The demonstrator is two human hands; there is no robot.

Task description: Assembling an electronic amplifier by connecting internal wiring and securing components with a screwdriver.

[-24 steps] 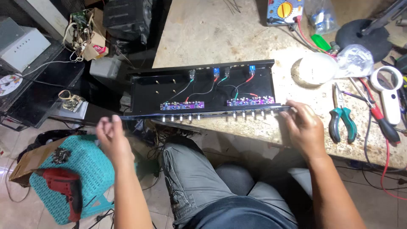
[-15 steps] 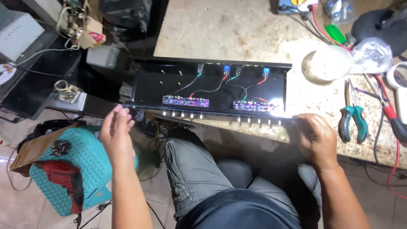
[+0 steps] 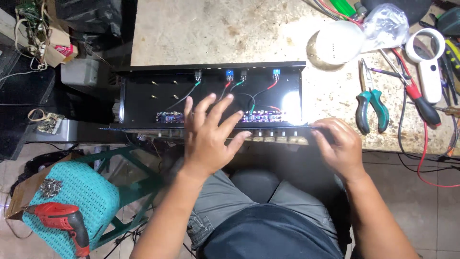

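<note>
Left hand (image 3: 208, 136) has come in from the chassis's left end, out over the floor, and now sits over the middle of the front edge. View has shifted too: chassis sits more central, tools on the right show fuller.

Black metal chassis (image 3: 143, 103) lies open-topped on the stone worktop (image 3: 201, 33), its front edge overhanging toward the person's lap. Left hand: fingers spread flat and released, gripping nothing, palm over the front panel, fingertips reaching above the small circuit board (image 3: 170, 116) and wiring inside. Contact with the board: cannot tell.

Right hand (image 3: 338, 144) is at the chassis's right front corner, fingers curled down onto the front panel edge just past the row of knob shafts (image 3: 275, 136). Looks like a light grasp on the edge, thumb hidden.

Inside the chassis: red, green and black wires (image 3: 230, 86) run from blue connectors on the rear wall down to the boards. Bright glare spot near the right end.

Right of the chassis on the worktop: green-handled pliers (image 3: 371, 105), red-handled screwdriver (image 3: 421, 103), white magnifier (image 3: 428, 62), white round lid (image 3: 340, 42) beside a clear plastic bag.

Floor, left: teal plastic stool (image 3: 86, 196) with a red drill (image 3: 62, 220) lying on it.
</note>
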